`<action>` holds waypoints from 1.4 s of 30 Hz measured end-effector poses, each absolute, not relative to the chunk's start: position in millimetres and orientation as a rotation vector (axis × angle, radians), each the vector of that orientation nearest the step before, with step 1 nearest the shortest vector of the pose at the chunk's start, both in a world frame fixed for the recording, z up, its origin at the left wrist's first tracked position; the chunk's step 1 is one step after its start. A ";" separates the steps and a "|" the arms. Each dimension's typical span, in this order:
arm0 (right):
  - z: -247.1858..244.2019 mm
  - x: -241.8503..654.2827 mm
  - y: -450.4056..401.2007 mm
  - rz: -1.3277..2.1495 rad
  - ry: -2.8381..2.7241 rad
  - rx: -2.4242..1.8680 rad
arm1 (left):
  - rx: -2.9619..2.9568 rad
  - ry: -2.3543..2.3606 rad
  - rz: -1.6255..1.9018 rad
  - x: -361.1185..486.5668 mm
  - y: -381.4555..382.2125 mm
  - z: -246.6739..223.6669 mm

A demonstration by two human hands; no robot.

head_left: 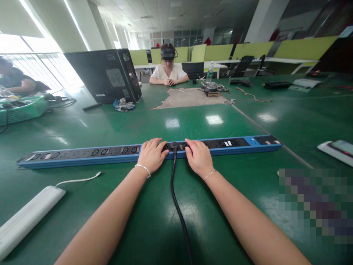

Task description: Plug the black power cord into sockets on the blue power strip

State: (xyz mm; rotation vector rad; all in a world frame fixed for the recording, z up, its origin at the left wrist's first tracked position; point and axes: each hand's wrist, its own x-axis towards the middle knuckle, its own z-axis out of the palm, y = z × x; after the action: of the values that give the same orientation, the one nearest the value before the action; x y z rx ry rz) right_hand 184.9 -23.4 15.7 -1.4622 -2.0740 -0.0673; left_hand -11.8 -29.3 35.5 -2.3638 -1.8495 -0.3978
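A long blue power strip [82, 159] with black sockets lies across the green table in front of me. My left hand [151, 154] is closed over it just left of the middle, fingers over its far edge and thumb on top. To the right, my right hand [199, 154] grips the strip in the same way. Between the two hands a black plug [174, 146] sits on the sockets, and its thick black cable [176, 206] runs down toward me. Neither hand touches the cable. The undersides of my fingers are hidden.
A white power strip [33, 217] with a short lead lies at the left front. Farther back stand a black computer case [104, 75], gloves [124, 105] and a green basket [24, 110]. A phone [343, 148] lies at right. Someone sits opposite, hands together [169, 81].
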 end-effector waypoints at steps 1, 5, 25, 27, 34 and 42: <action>20.5 177.6 -26.7 -0.040 -2.082 -1.480 | -2.364 -1.851 -0.356 -16.5 -30.6 30.9; 37.7 141.4 -39.7 0.039 -2.122 -1.661 | -2.369 -1.835 -0.320 -24.0 -32.0 20.2; 66.1 102.1 -42.9 0.040 -2.314 -2.037 | -2.309 -1.715 -0.513 -27.0 -28.4 7.6; 73.2 102.4 -37.4 0.075 -2.358 -2.027 | -2.297 -1.718 -0.513 -25.3 -30.4 5.0; 79.4 103.0 -32.8 0.101 -2.388 -2.045 | -2.244 -1.744 -0.453 -14.0 -45.7 -2.8; 82.5 105.6 -36.0 0.088 -2.432 -2.038 | -2.251 -1.755 -0.406 -13.3 -45.4 -2.4</action>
State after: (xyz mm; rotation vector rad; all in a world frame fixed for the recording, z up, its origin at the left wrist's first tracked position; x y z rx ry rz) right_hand 105.6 -36.0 82.5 -2.0380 -2.4319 0.0879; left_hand -13.3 -45.4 -2.4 -2.2507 -1.7550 -0.4060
